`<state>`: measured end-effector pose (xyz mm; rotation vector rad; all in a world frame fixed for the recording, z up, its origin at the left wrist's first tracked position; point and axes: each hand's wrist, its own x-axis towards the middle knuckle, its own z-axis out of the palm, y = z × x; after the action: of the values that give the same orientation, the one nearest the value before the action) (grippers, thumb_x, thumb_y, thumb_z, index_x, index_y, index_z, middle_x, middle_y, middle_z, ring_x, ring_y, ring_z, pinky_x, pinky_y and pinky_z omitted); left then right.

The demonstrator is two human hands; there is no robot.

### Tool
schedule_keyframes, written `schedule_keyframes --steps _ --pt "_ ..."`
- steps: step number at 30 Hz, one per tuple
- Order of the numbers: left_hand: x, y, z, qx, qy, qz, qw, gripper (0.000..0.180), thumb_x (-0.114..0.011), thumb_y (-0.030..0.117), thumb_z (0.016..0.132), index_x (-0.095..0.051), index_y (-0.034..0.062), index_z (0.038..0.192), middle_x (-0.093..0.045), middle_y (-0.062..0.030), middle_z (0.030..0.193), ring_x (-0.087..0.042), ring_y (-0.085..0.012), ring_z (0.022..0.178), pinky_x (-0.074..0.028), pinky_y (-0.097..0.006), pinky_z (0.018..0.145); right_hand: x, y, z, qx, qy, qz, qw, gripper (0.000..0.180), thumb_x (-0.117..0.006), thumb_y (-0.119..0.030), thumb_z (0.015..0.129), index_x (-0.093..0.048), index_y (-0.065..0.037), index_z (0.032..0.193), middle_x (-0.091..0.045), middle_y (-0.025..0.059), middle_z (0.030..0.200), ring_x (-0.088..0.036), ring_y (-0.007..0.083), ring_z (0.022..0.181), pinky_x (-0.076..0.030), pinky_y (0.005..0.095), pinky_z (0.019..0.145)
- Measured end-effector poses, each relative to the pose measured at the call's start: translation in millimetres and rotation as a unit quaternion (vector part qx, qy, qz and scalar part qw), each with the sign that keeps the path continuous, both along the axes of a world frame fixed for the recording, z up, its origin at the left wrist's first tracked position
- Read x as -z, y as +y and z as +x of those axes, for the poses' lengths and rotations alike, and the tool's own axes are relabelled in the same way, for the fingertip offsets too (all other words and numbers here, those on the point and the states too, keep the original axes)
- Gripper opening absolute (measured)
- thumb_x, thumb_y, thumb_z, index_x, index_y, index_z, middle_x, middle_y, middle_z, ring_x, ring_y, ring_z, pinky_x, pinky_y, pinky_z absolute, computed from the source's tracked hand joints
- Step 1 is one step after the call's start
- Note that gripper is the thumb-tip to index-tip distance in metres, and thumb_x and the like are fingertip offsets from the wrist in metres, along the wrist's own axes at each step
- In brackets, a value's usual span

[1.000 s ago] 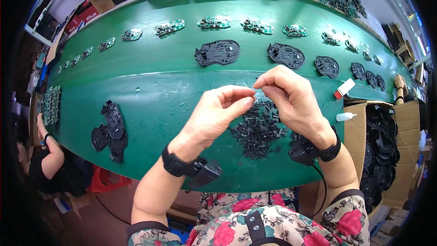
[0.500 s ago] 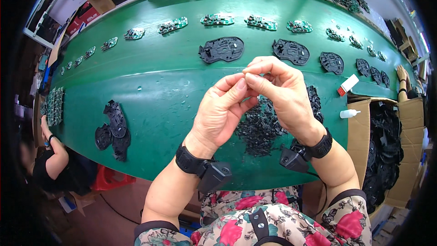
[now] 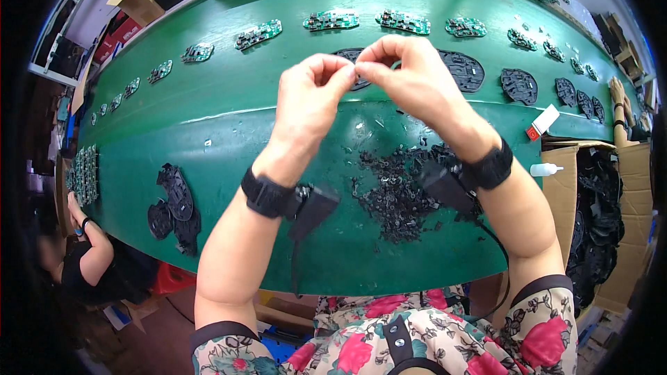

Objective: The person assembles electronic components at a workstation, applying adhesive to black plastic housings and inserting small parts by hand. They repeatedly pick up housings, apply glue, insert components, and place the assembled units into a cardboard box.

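A: What are the hands doing?

B: The left hand (image 3: 311, 97) and the right hand (image 3: 410, 76) are raised above the desk with their fingertips pinched together, meeting at one spot. Each grip is closed on a tiny part (image 3: 356, 69) held between them; it is too small to tell its shape or colour.

A: And where is that part?

B: In the air between the two hands, above the far half of the curved green desk (image 3: 229, 132), in front of a dark oval plastic plate (image 3: 347, 55) that lies flat there.

A: What is on the wrists?

B: A black band on each, with a small black box hanging from it.

A: And below the hands?

B: A loose heap of small black plastic pieces (image 3: 399, 191) lies on the desk near the person's body, mostly under the right forearm.

A: Further out?

B: A row of green circuit boards (image 3: 330, 21) runs along the far edge. More black oval plates (image 3: 517, 85) lie to the right, a stack of black moulded parts (image 3: 174, 205) at the near left. A small white squeeze bottle (image 3: 545, 169) rests on a cardboard box at the right edge. Another person's arm (image 3: 90, 236) shows at the lower left.
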<state>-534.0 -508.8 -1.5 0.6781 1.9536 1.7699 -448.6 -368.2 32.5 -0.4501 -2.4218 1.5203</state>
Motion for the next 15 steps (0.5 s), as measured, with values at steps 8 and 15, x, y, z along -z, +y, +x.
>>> schedule_keyframes --steps 8,15 --pt "23.6 51.2 -69.4 -0.016 0.245 -0.287 0.926 0.016 -0.071 0.018 0.073 -0.073 0.0046 0.081 -0.069 -0.0067 0.074 -0.062 -0.0131 0.069 -0.050 -0.029 0.069 46.7 60.3 -60.9 -0.007 -0.114 0.135 0.984 0.017 -0.070 -0.013 0.075 -0.070 0.000 0.086 -0.068 0.0084 0.074 -0.062 0.0144 0.069 -0.050 0.0296 0.065" --pt "31.7 60.3 -70.8 -0.022 0.234 -0.352 0.906 0.017 -0.070 0.022 0.071 -0.075 0.0105 0.082 -0.071 -0.0074 0.078 -0.066 -0.0187 0.075 -0.049 -0.035 0.078 65.6 61.2 -74.2 0.000 -0.130 0.134 0.982 0.017 -0.074 -0.014 0.072 -0.069 0.000 0.081 -0.067 0.0092 0.072 -0.061 0.0155 0.066 -0.050 0.0301 0.062"
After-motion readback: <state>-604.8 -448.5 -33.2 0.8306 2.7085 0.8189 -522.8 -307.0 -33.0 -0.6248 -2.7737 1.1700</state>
